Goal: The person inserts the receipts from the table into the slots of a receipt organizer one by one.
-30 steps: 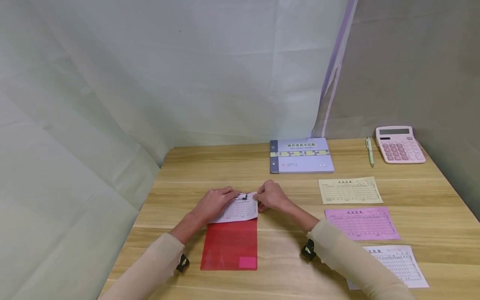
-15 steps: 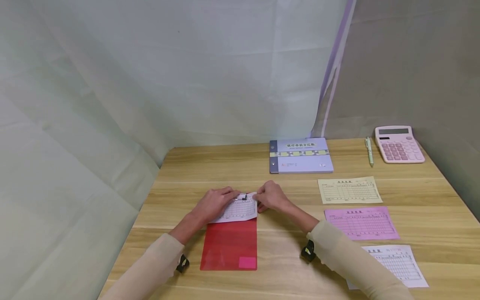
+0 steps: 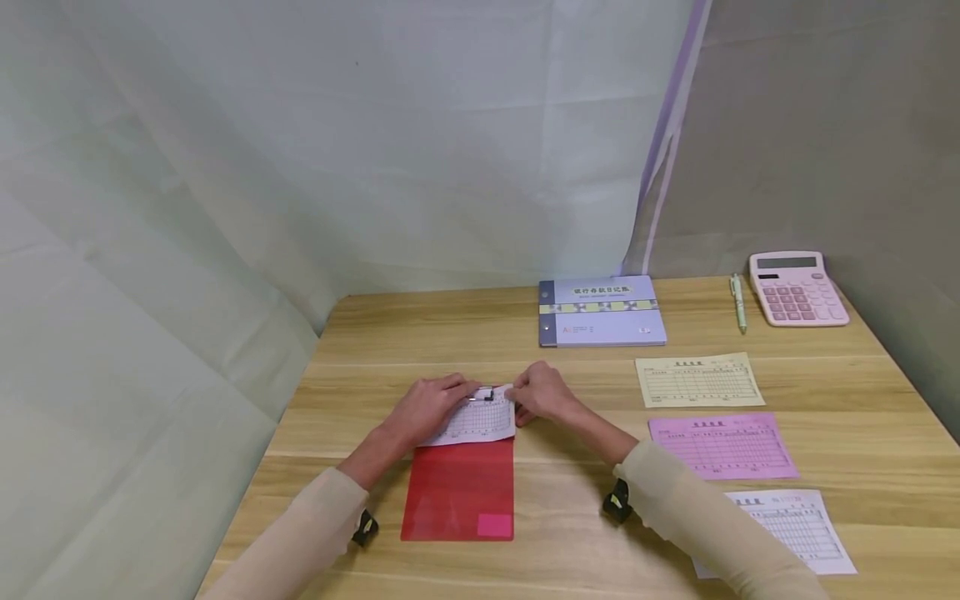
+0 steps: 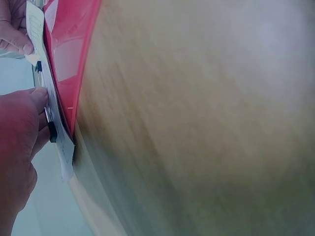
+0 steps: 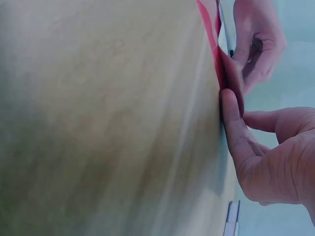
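A red translucent clip folder [image 3: 459,492] lies on the wooden table with a white printed form [image 3: 480,419] across its upper part. A metal clip [image 3: 486,394] with black ends crosses the form's top edge. My left hand [image 3: 429,408] covers the form's left side and pinches the clip, its thumb [image 4: 39,98] on the paper beside it. With thumb and fingers, my right hand [image 3: 542,392] pinches the upper right corner of the form and folder. In the right wrist view, the folder's corner [image 5: 231,81] stands raised between thumb and fingers.
On the right lie a yellow form [image 3: 700,382], a pink form [image 3: 723,447] and another white form [image 3: 798,529], partly under the right sleeve. Behind are a blue ledger book [image 3: 602,312], a green pen [image 3: 738,304] and a pink calculator [image 3: 799,289]. Fabric walls surround the table's back.
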{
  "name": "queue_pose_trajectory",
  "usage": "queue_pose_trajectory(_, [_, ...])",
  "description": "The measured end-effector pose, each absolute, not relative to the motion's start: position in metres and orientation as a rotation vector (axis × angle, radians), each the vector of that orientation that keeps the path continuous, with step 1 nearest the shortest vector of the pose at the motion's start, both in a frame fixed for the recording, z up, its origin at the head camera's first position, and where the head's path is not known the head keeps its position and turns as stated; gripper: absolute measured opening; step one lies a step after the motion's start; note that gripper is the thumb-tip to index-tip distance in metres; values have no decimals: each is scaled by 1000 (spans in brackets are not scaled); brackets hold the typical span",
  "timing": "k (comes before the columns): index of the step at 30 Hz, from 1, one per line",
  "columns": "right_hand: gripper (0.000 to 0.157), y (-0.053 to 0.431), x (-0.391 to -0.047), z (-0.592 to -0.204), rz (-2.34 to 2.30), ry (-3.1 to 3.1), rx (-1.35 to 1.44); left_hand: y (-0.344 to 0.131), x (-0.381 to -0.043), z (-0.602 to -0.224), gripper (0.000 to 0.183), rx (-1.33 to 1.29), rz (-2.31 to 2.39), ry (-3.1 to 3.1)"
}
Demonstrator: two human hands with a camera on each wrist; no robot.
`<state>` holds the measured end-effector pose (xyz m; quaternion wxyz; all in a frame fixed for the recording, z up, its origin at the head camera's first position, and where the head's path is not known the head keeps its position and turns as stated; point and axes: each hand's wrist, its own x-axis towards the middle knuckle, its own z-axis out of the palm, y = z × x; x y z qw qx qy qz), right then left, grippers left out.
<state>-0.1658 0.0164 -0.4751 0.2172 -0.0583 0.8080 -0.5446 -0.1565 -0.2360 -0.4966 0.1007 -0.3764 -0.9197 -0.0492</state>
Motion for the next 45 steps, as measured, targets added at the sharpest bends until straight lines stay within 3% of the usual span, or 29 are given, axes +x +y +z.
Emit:
queue_pose_trajectory(5, [13,29,-169,-468,-1480,2280,-182,-237,-157,-497,37,-1089,-200,-2722])
queue_pose_trajectory(9, [18,52,-176,-456,-1448,2351,-246,-238,-157,-497,37,-1070,-248,-2745])
queue_pose_trajectory(18, [46,146,-183,-427,-1384,2529,-491,-238,-155,-494,35,-1028,-291,-2801])
queue_pose_trajectory(26, [62,244,-180,-411,-1449,2553,-418,-237,-155,-492,34,-1014,-285,-2823])
queue_pose_trajectory(36, [62,319,-170,-433,-1322,2803,-280,-236,-156,-491,35,-985,-275,-2850])
queue_pose_trajectory(45, [47,350,-164,-461,-1296,2933,-229,-237,-156,-491,35,-977,-290,-2864])
